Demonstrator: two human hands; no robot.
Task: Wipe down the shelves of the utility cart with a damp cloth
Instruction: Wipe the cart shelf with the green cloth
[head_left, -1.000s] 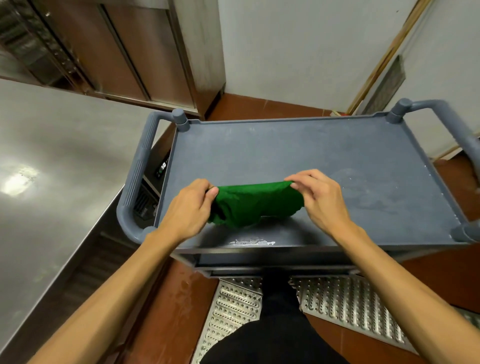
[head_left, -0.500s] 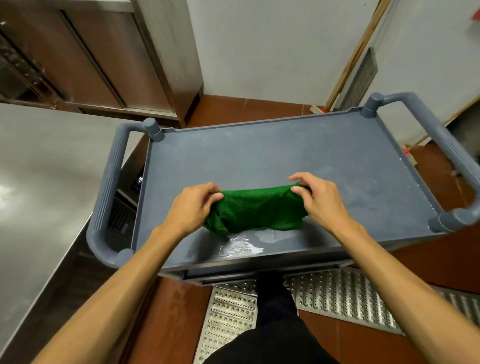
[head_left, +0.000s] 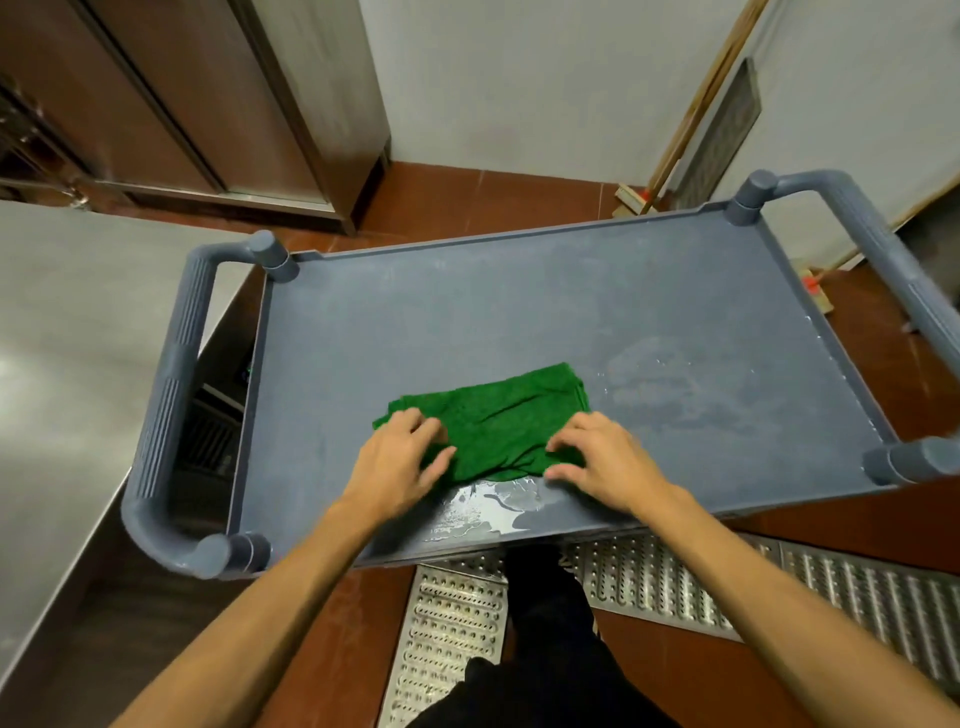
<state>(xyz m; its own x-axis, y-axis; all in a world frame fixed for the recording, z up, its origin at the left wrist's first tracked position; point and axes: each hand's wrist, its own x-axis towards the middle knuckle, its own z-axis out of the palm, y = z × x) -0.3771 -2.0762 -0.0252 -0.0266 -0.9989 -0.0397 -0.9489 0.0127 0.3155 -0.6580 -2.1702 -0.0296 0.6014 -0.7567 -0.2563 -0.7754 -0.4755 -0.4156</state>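
Steel counter (head_left: 62, 338) far L. Grey cart's top shelf (head_left: 467, 312) centre. Left hand (head_left: 395, 467), fingers spread, presses L end of green cloth (head_left: 498, 415), lying flat nr front edge; right hand (head_left: 602, 462) presses R end, fingertips down. Damp patch (head_left: 675, 384) further R.

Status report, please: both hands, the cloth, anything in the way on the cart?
Fingers of left hand and right hand rest on green cloth. Cloth lies flat on top shelf. Ahead: water puddle at near edge.
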